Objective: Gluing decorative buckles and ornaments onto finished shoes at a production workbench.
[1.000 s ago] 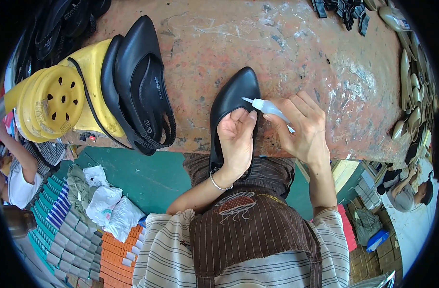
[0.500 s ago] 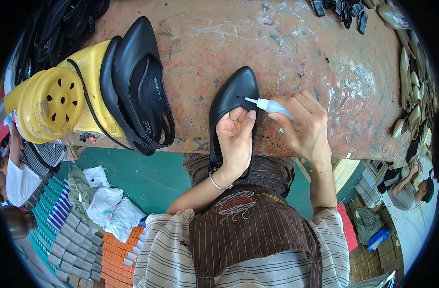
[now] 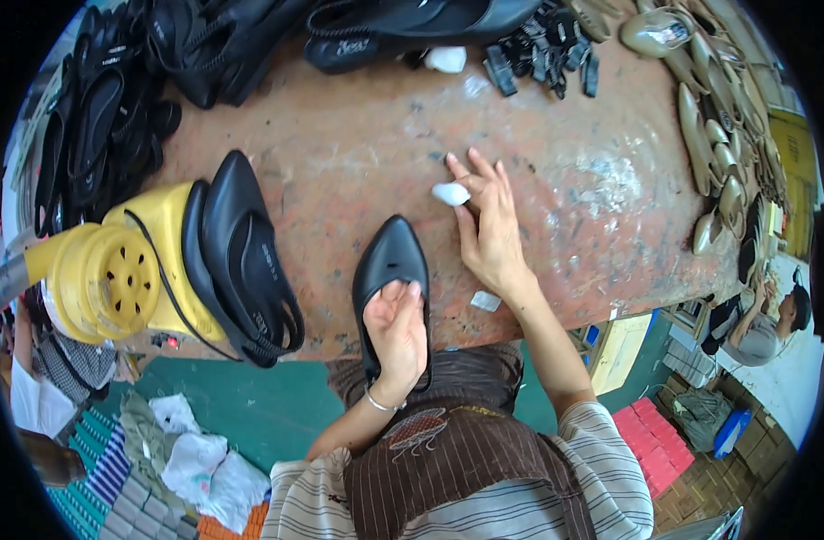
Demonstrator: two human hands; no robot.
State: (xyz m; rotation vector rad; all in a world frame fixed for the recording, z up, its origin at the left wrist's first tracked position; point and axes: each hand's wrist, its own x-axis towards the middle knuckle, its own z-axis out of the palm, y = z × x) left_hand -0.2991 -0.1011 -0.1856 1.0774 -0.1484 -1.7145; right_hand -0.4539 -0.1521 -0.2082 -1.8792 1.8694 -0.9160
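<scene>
A black pointed slingback shoe (image 3: 392, 250) lies toe-away at the near edge of the table. My left hand (image 3: 398, 333) is in its opening, palm up, with the fingers curled under the upper, gripping it. A small dark mark shows on the upper just above the opening. Farther right, my right hand (image 3: 495, 220) is over the tabletop with its fingers spread. A small white squeeze bottle (image 3: 450, 193) sits between thumb and index finger, apparently held loosely; its nozzle is not visible.
A yellow machine (image 3: 124, 279) with black shoes (image 3: 236, 261) on it stands left. Black shoes (image 3: 101, 135) are piled far left, black straps (image 3: 547, 54) and a white wad (image 3: 446, 59) lie at the back, beige shoes (image 3: 700, 135) at right. A small pale piece (image 3: 486, 301) lies near the edge.
My right hand has moved away from the shoe, forward across the table, and its fingers have spread. The bottle's nozzle no longer touches the upper. My left hand keeps its grip in the shoe.
</scene>
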